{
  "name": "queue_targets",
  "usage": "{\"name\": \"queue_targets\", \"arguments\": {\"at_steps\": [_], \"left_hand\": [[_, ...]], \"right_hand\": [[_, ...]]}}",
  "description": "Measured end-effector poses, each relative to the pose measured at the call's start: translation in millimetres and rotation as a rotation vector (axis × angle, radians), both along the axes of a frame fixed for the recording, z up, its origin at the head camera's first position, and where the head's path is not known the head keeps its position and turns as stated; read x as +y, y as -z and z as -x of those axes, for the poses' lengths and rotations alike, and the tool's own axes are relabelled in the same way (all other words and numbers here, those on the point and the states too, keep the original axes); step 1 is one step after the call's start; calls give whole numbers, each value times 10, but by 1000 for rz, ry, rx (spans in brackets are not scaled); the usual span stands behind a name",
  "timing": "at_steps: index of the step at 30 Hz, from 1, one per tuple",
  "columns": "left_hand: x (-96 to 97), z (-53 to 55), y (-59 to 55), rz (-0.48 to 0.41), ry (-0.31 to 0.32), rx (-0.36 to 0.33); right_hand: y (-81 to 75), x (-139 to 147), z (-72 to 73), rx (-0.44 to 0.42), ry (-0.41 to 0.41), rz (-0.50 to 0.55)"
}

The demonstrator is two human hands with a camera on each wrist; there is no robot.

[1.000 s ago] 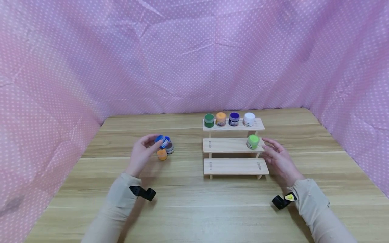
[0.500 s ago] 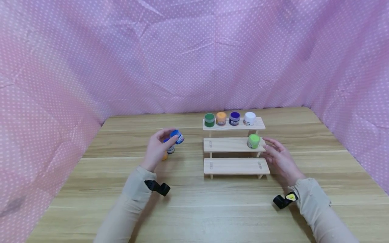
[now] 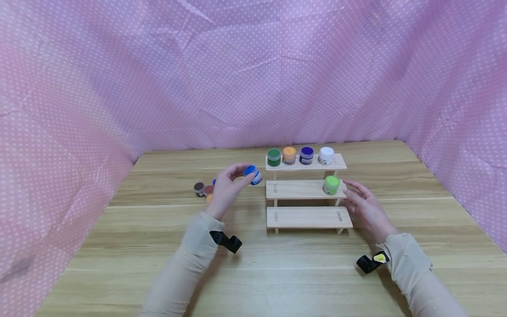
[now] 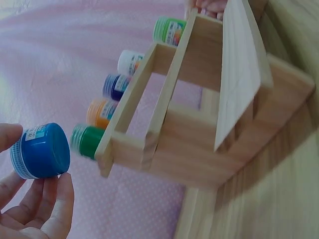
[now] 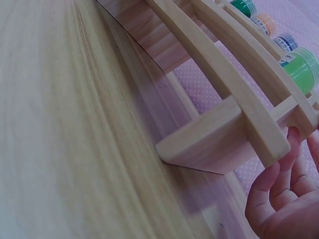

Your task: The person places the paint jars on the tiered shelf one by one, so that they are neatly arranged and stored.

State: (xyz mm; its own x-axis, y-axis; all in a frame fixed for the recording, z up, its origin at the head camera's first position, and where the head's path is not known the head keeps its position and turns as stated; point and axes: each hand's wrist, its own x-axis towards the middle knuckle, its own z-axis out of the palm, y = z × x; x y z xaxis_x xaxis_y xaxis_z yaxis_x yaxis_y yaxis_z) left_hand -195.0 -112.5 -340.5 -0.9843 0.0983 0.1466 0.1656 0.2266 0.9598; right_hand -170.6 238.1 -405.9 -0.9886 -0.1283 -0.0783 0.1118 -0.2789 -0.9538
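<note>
1. Blue jar [image 3: 252, 175]: held aloft over desk [image 3: 297, 273], just L of rack [image 3: 309, 217], near L end of mid shelf [image 3: 297, 189]. Tilted: lid end tipped up & away from rack, base end angled down & rackward.
2. Key relation, as judged: jar is carried on rack side of L hand [image 3: 227, 191], so shelf end is faced by jar, not by knuckles. Exact ht. vs. shelf can't be told.
3. L hand's grip: jar is pinched btwn thumb & fingers. Jar is much nearer L than R.
4. R hand [image 3: 368, 211]: placed at mid shelf's R end, rack btwn it & jar. Contact seems made; whether board is grasped or only touched can't be told.
5. Mid shelf: light-green jar [image 3: 331, 185] stood near R end.
6. Top shelf [image 3: 339, 161], L to R: dark-green jar [image 3: 273, 157], orange jar [image 3: 289, 155], dark-purple jar [image 3: 306, 155], white jar [image 3: 326, 155].
7. Desk, L side: dark-brown jar [image 3: 199, 189] & red-brown jar [image 3: 208, 190] seen; 2nd orange jar [image 3: 209, 198] & 2nd blue jar [image 3: 214, 181] part-hidden by L hand.
</note>
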Motion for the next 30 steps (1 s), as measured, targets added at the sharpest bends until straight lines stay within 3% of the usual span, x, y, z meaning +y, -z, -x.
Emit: {"name": "queue_targets", "arguments": {"at_steps": [8, 19, 30], "left_hand": [[285, -14, 38, -18, 42, -30], [657, 4, 89, -21, 147, -7], [913, 20, 190, -4, 149, -44]], "right_hand": [[1, -1, 9, 9, -12, -58], [9, 1, 0, 20, -10, -16], [25, 6, 3, 32, -20, -9]]}}
